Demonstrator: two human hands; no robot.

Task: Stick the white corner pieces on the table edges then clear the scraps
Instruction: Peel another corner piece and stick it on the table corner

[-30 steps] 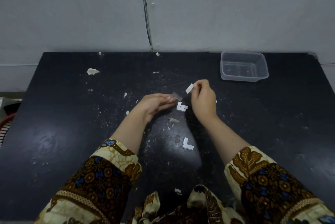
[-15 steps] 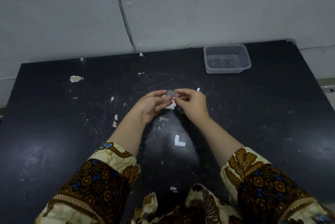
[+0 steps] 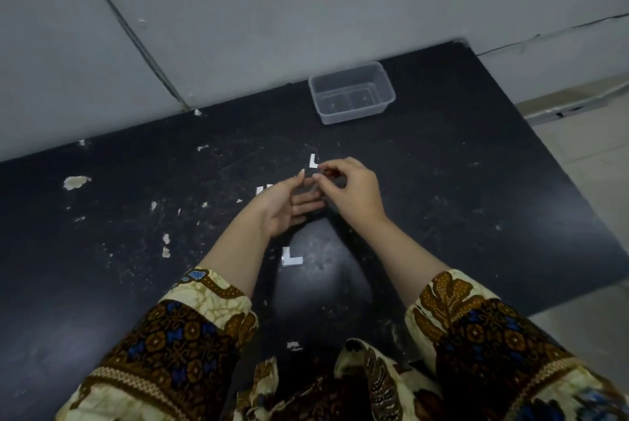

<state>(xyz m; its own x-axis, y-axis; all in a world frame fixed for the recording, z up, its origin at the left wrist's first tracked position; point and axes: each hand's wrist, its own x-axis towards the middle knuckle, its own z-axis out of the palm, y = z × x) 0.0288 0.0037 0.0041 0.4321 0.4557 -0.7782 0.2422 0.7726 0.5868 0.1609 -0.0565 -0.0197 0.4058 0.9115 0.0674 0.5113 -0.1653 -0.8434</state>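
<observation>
My right hand pinches a small greyish corner piece between thumb and forefinger above the middle of the black table. Beside it, my left hand is turned palm up with straight fingers under the piece; whether it touches the piece is hard to tell. One white L-shaped piece lies just beyond my fingertips. A second white L-shaped piece lies between my forearms. A third white piece shows partly behind my left hand.
A clear plastic container stands at the back of the table near the grey wall. White flecks and chipped patches dot the left half. The table's right edge drops to a pale floor.
My right hand no longer holds the white strip, and a white L-shaped piece now lies beyond my fingertips. My left hand has opened. The view swung right and tilted.
</observation>
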